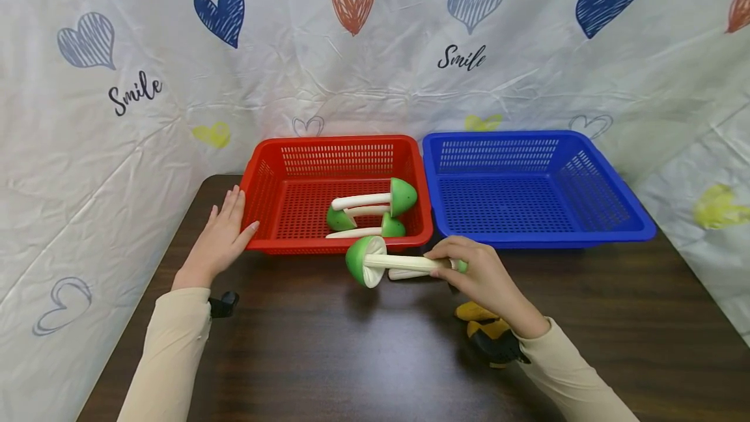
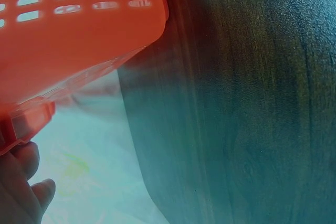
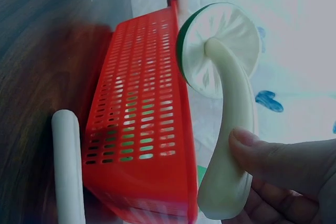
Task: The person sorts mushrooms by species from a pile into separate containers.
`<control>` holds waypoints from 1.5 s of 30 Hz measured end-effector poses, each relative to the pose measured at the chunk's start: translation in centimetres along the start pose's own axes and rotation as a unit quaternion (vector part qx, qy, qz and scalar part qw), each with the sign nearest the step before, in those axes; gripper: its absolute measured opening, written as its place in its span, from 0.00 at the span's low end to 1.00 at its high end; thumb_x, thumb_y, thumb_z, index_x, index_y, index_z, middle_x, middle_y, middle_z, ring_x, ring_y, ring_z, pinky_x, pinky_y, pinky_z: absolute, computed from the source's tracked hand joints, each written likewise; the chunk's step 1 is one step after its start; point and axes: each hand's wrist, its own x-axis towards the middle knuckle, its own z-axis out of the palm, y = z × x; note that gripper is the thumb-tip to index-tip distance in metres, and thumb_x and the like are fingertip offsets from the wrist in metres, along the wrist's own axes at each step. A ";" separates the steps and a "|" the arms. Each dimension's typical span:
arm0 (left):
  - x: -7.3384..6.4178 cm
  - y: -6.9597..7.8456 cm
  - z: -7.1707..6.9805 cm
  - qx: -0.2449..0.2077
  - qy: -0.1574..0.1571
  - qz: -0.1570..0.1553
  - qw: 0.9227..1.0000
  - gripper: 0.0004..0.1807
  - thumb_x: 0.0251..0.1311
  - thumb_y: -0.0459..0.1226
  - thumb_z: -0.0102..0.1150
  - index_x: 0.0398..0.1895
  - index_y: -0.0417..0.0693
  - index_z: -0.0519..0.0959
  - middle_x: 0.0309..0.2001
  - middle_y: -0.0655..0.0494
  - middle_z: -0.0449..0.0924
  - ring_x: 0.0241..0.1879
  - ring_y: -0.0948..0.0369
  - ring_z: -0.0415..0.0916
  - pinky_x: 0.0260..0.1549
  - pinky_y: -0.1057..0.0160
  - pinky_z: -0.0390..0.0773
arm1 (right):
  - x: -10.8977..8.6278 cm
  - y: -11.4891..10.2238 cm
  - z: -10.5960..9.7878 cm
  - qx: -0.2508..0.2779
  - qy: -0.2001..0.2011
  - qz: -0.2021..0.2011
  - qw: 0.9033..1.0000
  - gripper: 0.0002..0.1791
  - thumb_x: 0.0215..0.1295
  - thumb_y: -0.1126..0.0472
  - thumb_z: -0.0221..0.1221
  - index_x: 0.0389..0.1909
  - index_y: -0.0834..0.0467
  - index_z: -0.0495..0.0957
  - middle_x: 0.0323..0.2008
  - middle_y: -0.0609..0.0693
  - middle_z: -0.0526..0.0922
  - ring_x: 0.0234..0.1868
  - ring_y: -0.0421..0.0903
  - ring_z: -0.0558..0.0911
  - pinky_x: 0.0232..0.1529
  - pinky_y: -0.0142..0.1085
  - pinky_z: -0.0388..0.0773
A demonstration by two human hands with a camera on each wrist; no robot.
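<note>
My right hand pinches the stem of a green-capped toy mushroom between thumb and fingers. The mushroom is held level in front of the red basket, its cap to the left. In the right wrist view, the pale underside of the cap shows. Beneath the hand, another pale stem lies on the table, its far end hidden in the head view. Several green-capped mushrooms lie inside the red basket, toward its right side. With fairly straight fingers, my left hand touches that basket's left side.
Right of the red basket stands a blue basket, close beside it. Yellow objects lie on the dark wooden table, partly hidden by the right wrist and its black strap. A white cloth with printed hearts hangs behind.
</note>
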 end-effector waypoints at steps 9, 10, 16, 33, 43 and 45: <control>0.0 0.0 0.0 0.000 -0.001 -0.004 1.000 0.40 0.70 0.48 0.40 0.72 0.30 0.38 0.73 0.37 0.34 0.72 0.45 0.32 0.66 0.39 0.37 | 0.9 -0.2 0.3 0.017 0.008 -0.017 1.000 0.15 0.42 0.70 0.72 0.34 0.58 0.84 0.34 0.47 0.83 0.33 0.39 0.78 0.32 0.39 0.79; 0.0 0.0 0.0 0.000 -0.001 -0.004 1.000 0.40 0.70 0.48 0.40 0.72 0.30 0.38 0.73 0.37 0.34 0.72 0.45 0.32 0.66 0.39 0.37 | 0.9 -0.2 0.3 0.016 0.009 -0.019 1.000 0.15 0.42 0.71 0.72 0.34 0.58 0.84 0.34 0.47 0.83 0.32 0.39 0.78 0.32 0.39 0.78; 0.1 -0.1 0.1 0.002 -0.001 -0.003 1.000 0.41 0.70 0.51 0.38 0.72 0.30 0.38 0.73 0.37 0.34 0.72 0.45 0.32 0.66 0.39 0.36 | 1.4 -0.3 0.5 0.015 0.016 -0.031 0.999 0.14 0.42 0.71 0.72 0.34 0.59 0.84 0.34 0.48 0.83 0.31 0.39 0.78 0.30 0.39 0.78; 0.1 -0.2 0.1 -0.002 0.004 -0.001 1.000 0.41 0.70 0.51 0.38 0.71 0.29 0.39 0.73 0.37 0.34 0.72 0.44 0.32 0.65 0.39 0.37 | 3.5 -0.9 1.0 0.044 0.002 -0.023 0.999 0.12 0.46 0.69 0.71 0.34 0.58 0.84 0.34 0.46 0.83 0.32 0.40 0.77 0.31 0.36 0.76; 0.2 -0.3 0.2 -0.001 0.005 -0.001 1.000 0.41 0.70 0.48 0.40 0.71 0.29 0.39 0.73 0.35 0.35 0.72 0.44 0.33 0.65 0.39 0.37 | 5.6 -0.6 1.5 0.052 -0.004 -0.016 0.999 0.12 0.47 0.68 0.71 0.35 0.58 0.84 0.34 0.47 0.83 0.32 0.40 0.78 0.30 0.40 0.75; 0.2 -0.3 0.2 0.000 0.006 0.000 1.000 0.40 0.69 0.47 0.42 0.71 0.29 0.40 0.73 0.35 0.36 0.72 0.44 0.33 0.65 0.38 0.38 | 6.2 -0.5 1.6 0.048 -0.007 -0.014 0.999 0.11 0.47 0.68 0.70 0.35 0.59 0.84 0.34 0.48 0.83 0.32 0.41 0.78 0.31 0.40 0.76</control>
